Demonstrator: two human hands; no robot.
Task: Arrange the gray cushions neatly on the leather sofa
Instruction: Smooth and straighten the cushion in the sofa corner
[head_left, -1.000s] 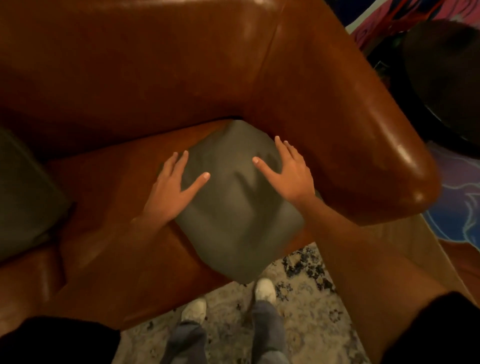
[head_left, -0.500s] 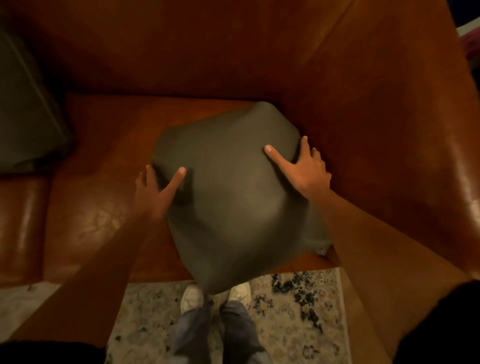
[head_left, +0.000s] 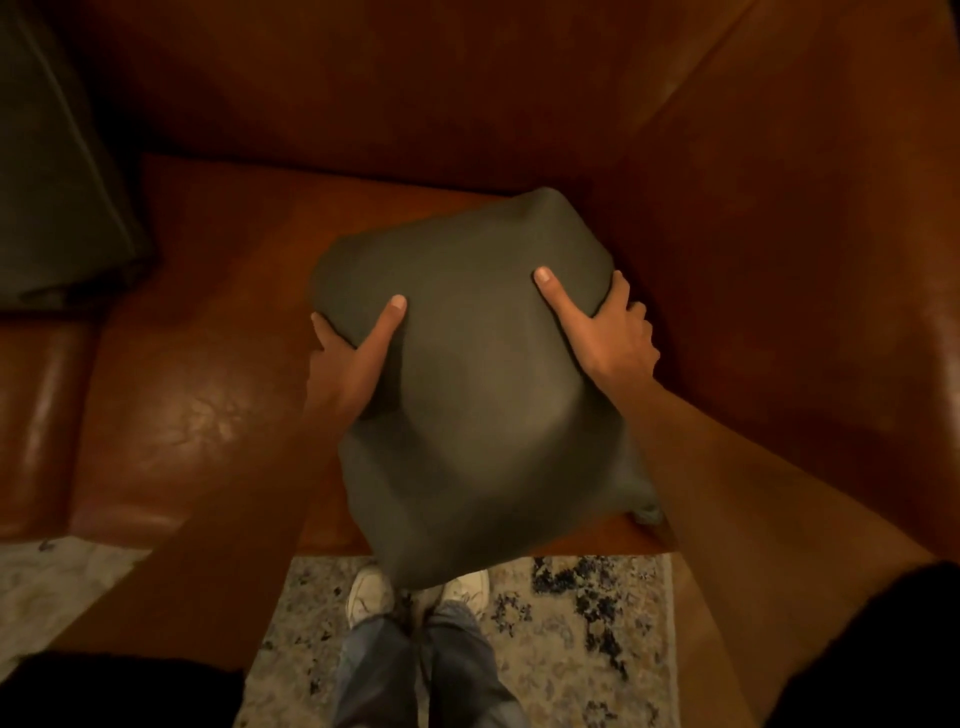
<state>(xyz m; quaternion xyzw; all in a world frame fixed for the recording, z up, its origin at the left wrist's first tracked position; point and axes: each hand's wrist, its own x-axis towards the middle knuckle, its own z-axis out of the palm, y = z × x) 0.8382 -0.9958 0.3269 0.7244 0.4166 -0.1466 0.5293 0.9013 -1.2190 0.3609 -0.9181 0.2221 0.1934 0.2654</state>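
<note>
A gray cushion (head_left: 478, 384) is held between both hands over the right end of the brown leather sofa (head_left: 197, 395), close to the armrest (head_left: 810, 270). My left hand (head_left: 353, 353) grips its left edge, thumb on top and fingers under the side. Gripping the right edge the same way is my right hand (head_left: 608, 332), thumb on the face and fingers curled behind. The cushion's lower corner hangs past the seat's front edge. A second gray cushion (head_left: 57, 176) leans against the backrest at the far left.
The sofa's backrest (head_left: 415, 93) runs across the top. A patterned rug (head_left: 582, 634) lies in front of the sofa, where my white shoes (head_left: 371, 592) stand close to the seat's front edge.
Both hands went from lying flat on the cushion to gripping its sides. The cushion has risen toward me and tilted up off the seat.
</note>
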